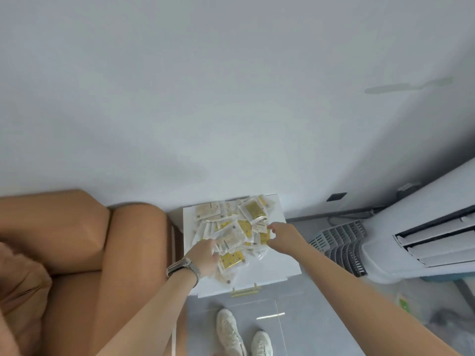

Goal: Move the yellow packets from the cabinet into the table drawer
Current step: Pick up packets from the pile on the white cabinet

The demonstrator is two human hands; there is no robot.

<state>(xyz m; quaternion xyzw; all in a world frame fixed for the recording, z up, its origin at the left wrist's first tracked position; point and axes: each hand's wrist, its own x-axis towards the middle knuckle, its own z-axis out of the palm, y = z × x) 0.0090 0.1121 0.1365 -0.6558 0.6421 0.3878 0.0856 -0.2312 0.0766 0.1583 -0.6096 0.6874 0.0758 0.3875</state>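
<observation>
A heap of yellow packets [232, 228] in clear wrappers is seen piled on the white surface [279, 265] of a small cabinet, with both hands lowered into the pile from the near side. The left hand [204, 258], a metal-strapped wristwatch [183, 267] worn just behind it, is pressed against the left edge of the heap, its fingers curled in under the packets; exactly which packets are gripped cannot be made out. The right hand [280, 235] is set at the right edge of the heap, its thumb and fingers bent toward each other around the rim of a packet, though the pinch itself is too blurred to be confirmed. Most of the packets lie between the two hands and beyond them, toward the pale wall [231, 98]; a few are spread nearer than the left hand, toward the front edge of the surface. A gold-coloured handle [245, 291] is fixed on the cabinet front, below the hands. A tan upholstered sofa [77, 240] is pressed against the cabinet to the left of the left hand. A white air-conditioning unit [424, 240] with a grey grille is stood to the right of the right hand. A pair of pale sneakers [241, 332] is planted on the grey tiled floor [321, 317] beneath the forearms.
</observation>
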